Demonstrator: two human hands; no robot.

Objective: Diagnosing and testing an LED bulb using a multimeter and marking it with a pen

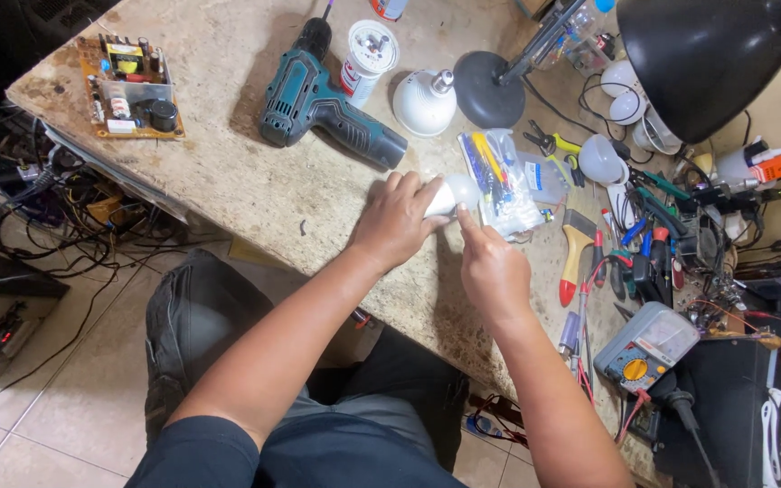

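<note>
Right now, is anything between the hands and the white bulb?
No. The left hand is wrapped around the bulb on the table, and the right hand touches it with a fingertip. A plastic bag of small parts lies just beyond the bulb, not between it and either hand.

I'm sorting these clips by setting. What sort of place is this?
Probably an electronics repair bench: a bare circuit board, a multimeter and a cordless drill lie on a worn worktop, while both hands work on a white bulb.
</note>
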